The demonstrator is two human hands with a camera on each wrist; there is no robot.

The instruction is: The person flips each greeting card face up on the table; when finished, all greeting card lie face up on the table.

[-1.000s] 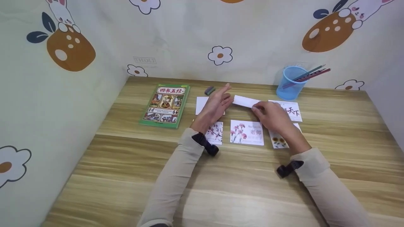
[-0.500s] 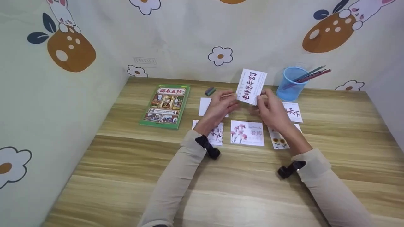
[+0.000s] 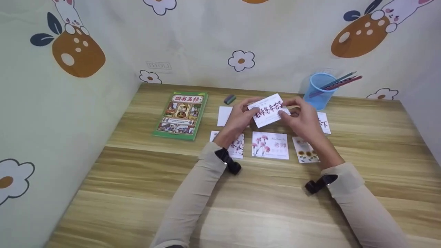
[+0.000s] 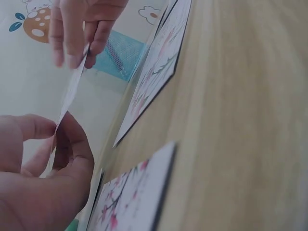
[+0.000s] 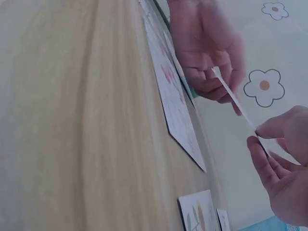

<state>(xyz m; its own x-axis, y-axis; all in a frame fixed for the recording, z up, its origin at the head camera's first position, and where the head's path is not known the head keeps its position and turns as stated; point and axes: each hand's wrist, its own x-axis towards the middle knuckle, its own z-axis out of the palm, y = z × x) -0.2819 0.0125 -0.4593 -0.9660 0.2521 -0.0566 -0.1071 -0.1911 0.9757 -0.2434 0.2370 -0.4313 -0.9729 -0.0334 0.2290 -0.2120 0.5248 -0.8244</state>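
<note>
A white card point(image 3: 268, 119) with dark red Chinese writing is held tilted above the table, its printed face up. My left hand point(image 3: 239, 119) pinches its left side, thumb on the face and fingers behind. My right hand point(image 3: 303, 120) pinches the right side the same way. In the left wrist view the card point(image 4: 72, 91) appears nearly edge-on between both hands. Below it lies a card with pink carnations point(image 3: 269, 145). A pink blossom card point(image 3: 237, 148) lies partly under my left wrist, and a sunflower card point(image 3: 305, 151) beside my right forearm.
A blank white card point(image 3: 223, 115) lies behind my left hand, and a lettered card point(image 3: 324, 123) is partly hidden by my right. A green book point(image 3: 181, 115) lies left, a dark eraser-like block point(image 3: 229, 99) at the back. A blue mesh cup point(image 3: 318, 93) holds pencils.
The card has been raised from the back middle of the table, turned so its writing reads nearly level, and lowered slightly. My left hand has gone from fingers extended to pinching it.
</note>
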